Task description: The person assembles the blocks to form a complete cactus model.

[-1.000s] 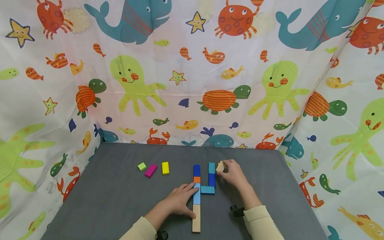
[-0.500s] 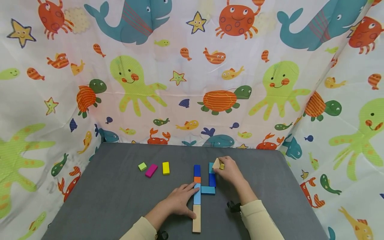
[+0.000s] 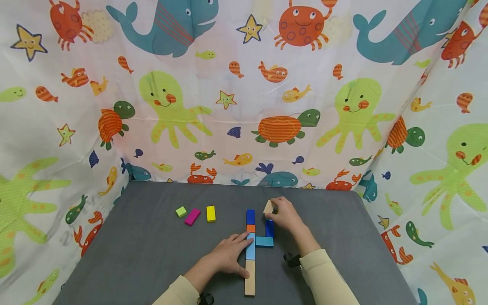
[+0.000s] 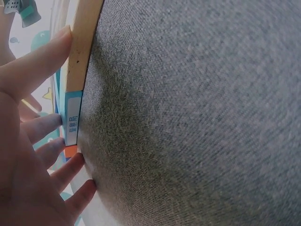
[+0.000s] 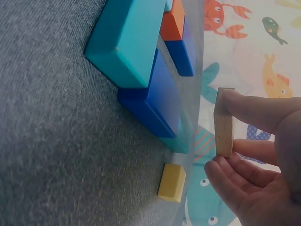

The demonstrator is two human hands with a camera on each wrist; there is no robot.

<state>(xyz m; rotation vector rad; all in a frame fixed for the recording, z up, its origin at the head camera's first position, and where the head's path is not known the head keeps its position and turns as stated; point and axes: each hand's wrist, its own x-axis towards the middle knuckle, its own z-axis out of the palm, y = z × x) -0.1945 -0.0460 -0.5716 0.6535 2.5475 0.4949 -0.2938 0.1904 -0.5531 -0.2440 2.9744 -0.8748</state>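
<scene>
My right hand [image 3: 287, 217] pinches a small plain wooden block [image 3: 268, 206] with a slanted edge between thumb and fingertips. In the right wrist view this block [image 5: 224, 125] stands clear of the table, and in the head view it overlaps the far end of the right column. A dark blue block [image 3: 270, 228] and a teal crosspiece [image 3: 264, 242] lie nearer. My left hand [image 3: 228, 255] lies along the long column, fingertips at the light blue block [image 3: 250, 252] and thumb on the long wooden block [image 3: 249, 284]. Orange [image 3: 250, 228] and dark blue [image 3: 250, 216] blocks continue that column.
At the left lie a lime block [image 3: 181, 212], a magenta block [image 3: 192, 217] and a yellow block [image 3: 211, 214]. Another yellowish block [image 5: 172, 182] sits beside the right column, hidden by my hand in the head view. A patterned curtain [image 3: 228, 127] encloses the grey table [image 3: 152, 254].
My right hand has lifted the wooden block and carried it left, over the far end of the right column. My left hand has stayed in place.
</scene>
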